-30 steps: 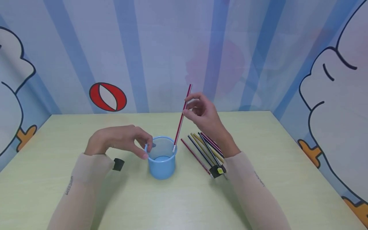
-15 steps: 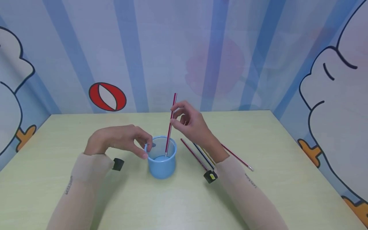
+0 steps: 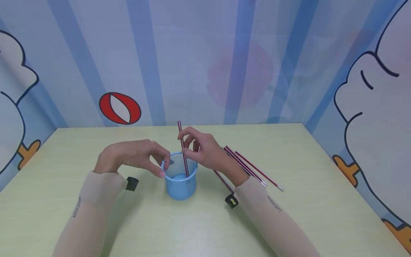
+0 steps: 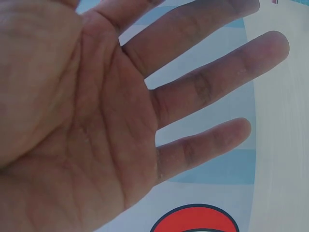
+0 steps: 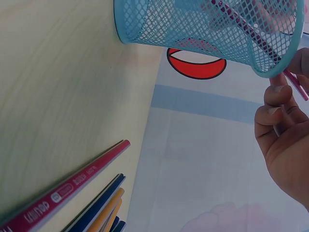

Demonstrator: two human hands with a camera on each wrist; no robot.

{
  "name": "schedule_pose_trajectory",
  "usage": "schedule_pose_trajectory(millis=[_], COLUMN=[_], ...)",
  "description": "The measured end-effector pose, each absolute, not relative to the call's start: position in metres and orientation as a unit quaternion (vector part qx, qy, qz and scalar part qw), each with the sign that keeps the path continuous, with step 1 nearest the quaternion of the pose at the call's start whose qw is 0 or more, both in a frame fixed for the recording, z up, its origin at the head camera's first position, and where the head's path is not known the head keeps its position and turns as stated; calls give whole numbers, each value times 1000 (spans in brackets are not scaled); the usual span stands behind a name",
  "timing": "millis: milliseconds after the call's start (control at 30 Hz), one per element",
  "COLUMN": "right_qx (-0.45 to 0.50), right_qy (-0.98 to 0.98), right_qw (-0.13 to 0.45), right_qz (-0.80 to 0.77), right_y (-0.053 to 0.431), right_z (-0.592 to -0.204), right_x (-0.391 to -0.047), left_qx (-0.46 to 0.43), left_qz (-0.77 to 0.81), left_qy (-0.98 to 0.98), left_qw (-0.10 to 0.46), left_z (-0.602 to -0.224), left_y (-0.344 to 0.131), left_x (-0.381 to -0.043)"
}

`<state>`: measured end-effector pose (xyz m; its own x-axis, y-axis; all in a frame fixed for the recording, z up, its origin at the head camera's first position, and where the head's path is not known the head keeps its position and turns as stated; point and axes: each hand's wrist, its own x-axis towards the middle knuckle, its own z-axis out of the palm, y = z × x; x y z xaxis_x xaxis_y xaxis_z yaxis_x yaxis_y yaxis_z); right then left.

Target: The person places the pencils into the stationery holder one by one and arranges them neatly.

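Observation:
A light blue mesh pencil cup (image 3: 181, 189) stands upright on the table. At its left rim, my left hand (image 3: 133, 155) pinches the edge between thumb and forefinger. The left wrist view shows that palm, with the other fingers (image 4: 217, 89) extended. My right hand (image 3: 207, 150) pinches a red striped pencil (image 3: 185, 166) over the cup. The pencil's lower end is inside the cup, and its upper end sticks out above my fingers. Through the mesh (image 5: 193, 24) in the right wrist view, the pencil slants down into the cup.
Several more pencils lie to the right of the cup, among them a red one (image 3: 258, 169), partly hidden by my right forearm. Red, blue and yellow pencils (image 5: 67, 191) show in the right wrist view. A printed curtain (image 3: 192, 64) hangs behind the table (image 3: 179, 232).
My right hand has moved left and down, taking the pencil deeper into the cup. My left hand has stayed on the rim.

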<state>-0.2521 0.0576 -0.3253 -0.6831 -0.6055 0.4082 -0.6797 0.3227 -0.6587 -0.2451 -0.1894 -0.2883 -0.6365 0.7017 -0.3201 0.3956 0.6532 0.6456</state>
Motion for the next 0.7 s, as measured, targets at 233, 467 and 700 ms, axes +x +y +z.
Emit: schedule_pose_trajectory(millis=[233, 467, 700], right_qx=[419, 419, 413], right_qy=[-816, -820, -826], right_qw=[38, 41, 40], right_qz=[395, 388, 382], right_y=[54, 53, 53], right_z=[-329, -329, -330], right_x=[-251, -251, -252], left_qx=[318, 320, 320], left_qz=[263, 267, 266], left_qy=[866, 864, 865], left_qw=[282, 281, 280], left_z=[-288, -288, -288], left_y=[-189, -190, -190], left_x=[-245, -245, -245])
